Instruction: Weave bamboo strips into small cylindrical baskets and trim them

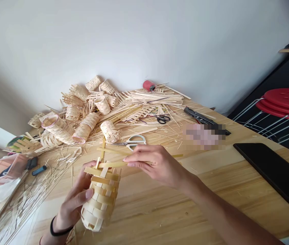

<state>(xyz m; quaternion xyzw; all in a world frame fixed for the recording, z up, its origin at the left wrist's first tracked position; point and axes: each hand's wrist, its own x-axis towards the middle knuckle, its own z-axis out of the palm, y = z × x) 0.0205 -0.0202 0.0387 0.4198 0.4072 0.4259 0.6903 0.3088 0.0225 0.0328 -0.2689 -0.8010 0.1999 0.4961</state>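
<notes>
A small basket (pixel 100 200) of woven pale strips is tilted over the table's front, its loose strip ends pointing up and away. My left hand (pixel 76 195) wraps round its left side, the thumb pressed on the weave. Pinched between the thumb and fingers of my right hand (pixel 154 163) is a yellowish strip (pixel 116 164), which runs left to the basket's open end. Another strip (pixel 113 150) slants from that end toward my right fingers; whether they grip it too I cannot tell. White-handled scissors (pixel 135 140) lie just beyond.
Several finished woven baskets (pixel 59 127) and loose strips (pixel 157 98) are heaped along the wall. Black scissors (pixel 163 118), a red thread spool (pixel 148 85) and a black tool (pixel 203 119) lie behind. A black phone (pixel 269 173) is right, a pink box (pixel 6 168) left.
</notes>
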